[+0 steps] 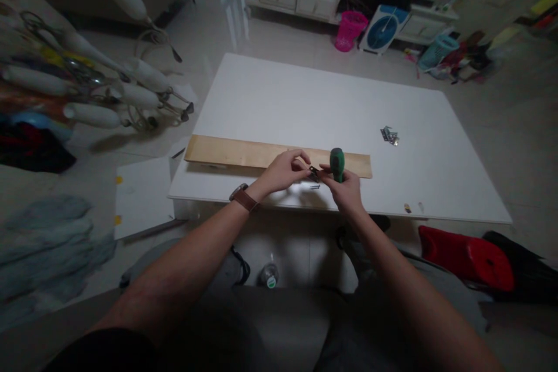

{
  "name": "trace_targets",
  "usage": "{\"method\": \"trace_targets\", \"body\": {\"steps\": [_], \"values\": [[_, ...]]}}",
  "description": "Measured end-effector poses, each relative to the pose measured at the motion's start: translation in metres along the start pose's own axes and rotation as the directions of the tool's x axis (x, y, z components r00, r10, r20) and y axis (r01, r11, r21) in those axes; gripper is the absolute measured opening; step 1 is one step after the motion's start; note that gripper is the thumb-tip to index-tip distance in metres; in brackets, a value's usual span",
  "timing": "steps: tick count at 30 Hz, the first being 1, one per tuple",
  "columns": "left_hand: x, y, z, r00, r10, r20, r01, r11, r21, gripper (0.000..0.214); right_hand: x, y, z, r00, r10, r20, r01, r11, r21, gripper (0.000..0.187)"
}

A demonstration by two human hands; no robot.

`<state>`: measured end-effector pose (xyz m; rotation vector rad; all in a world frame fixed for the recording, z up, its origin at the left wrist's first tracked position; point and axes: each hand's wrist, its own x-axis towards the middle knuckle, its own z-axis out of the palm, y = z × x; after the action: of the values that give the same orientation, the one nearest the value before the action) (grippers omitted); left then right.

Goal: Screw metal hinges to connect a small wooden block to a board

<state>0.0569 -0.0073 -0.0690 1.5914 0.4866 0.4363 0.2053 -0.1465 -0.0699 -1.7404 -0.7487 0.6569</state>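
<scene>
A long wooden plank lies across the near part of a white table. My left hand, with a brown watch strap on its wrist, pinches a small dark metal piece at the plank's near edge. My right hand is closed round a green-handled screwdriver, held upright beside that piece. A small screw-like item lies on the table just below the hands.
A small heap of metal hinges lies on the table's right half, and tiny bits near its front right edge. A red object sits on the floor at right, a bottle under the table, white-handled tools at left.
</scene>
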Motion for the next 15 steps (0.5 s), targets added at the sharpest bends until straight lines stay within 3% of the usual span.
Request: {"method": "trace_targets", "body": {"steps": [4,7,11,15], "values": [[-0.003,0.0,0.006,0.998,-0.007,0.055,0.007,1.0,-0.003,0.017,0.0,0.004,0.0,0.999,-0.007,0.033,0.007,1.0,-0.012,0.031],[-0.003,-0.002,0.004,0.999,0.014,0.034,-0.015,0.999,0.049,0.02,0.004,0.009,-0.001,1.0,-0.009,0.003,0.009,0.999,-0.031,0.027],[-0.002,-0.011,-0.007,0.99,0.131,-0.043,-0.111,0.939,0.325,0.037,0.014,0.021,-0.007,0.983,0.037,-0.182,-0.036,0.999,0.012,0.032],[-0.002,-0.024,-0.016,0.975,0.219,-0.022,-0.156,0.759,0.632,0.054,0.027,0.035,-0.013,0.933,0.15,-0.329,-0.121,0.987,0.107,0.038]]}}
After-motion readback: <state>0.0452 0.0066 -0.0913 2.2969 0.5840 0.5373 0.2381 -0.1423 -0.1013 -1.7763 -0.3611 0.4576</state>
